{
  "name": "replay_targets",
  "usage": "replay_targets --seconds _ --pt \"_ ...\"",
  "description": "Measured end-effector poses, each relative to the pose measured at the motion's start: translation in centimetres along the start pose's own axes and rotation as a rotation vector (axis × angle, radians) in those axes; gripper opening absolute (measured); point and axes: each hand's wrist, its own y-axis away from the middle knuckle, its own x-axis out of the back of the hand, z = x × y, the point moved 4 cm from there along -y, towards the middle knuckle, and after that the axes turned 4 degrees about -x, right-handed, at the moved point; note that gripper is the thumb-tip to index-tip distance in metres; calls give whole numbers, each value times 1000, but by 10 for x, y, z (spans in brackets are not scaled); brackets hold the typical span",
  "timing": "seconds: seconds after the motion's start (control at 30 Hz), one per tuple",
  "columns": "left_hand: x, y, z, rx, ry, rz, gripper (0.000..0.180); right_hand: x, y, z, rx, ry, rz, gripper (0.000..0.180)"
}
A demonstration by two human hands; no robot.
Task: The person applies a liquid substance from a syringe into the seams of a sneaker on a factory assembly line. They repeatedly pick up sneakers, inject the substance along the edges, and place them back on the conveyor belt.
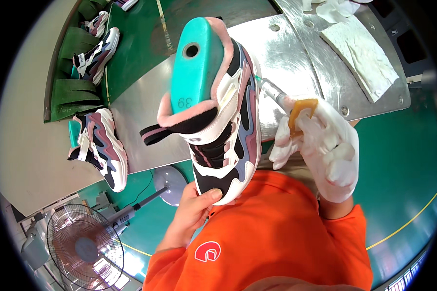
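Observation:
My bare left hand (193, 209) grips the toe of a sneaker (233, 128), thumb on top. The sneaker is white, black, purple and blue, with pink fuzzy lining, and tilts above the metal tabletop. A turquoise shoe last (195, 68) with a round hole fills its opening. On the right, my white-gloved right hand (331, 148) is closed around a clear syringe (274, 91). The syringe's green tip is at the sole edge; whether it touches, I cannot tell. That same hand also holds a flat amber-brown rubbery piece (302, 110). White material bunches over its fingers and palm.
A metal worktable (145, 109) lies beneath the sneaker. Similar shoes, one (99, 145) at the near left and another (98, 57) farther off, line the left side by green flaps (76, 92). A white pad (361, 56) lies far right. A standing fan (86, 247) is at lower left.

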Motion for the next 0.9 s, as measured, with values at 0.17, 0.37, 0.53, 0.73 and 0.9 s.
replay_targets --seconds 0.17,0.37,0.53,0.73,0.9 --pt "2 0 -3 -15 12 21 42 -2 4 3 4 9 1 76" --pt "1 1 3 -15 61 3 41 3 6 4 101 65 -54 76" --pt "10 4 19 -48 -12 -106 44 11 4 -4 426 237 116 79" --pt "28 8 23 -30 177 -160 54 2 -18 -5 638 679 95 92" --pt "38 7 24 -9 268 -182 58 -10 -43 -2 770 1000 -23 88"
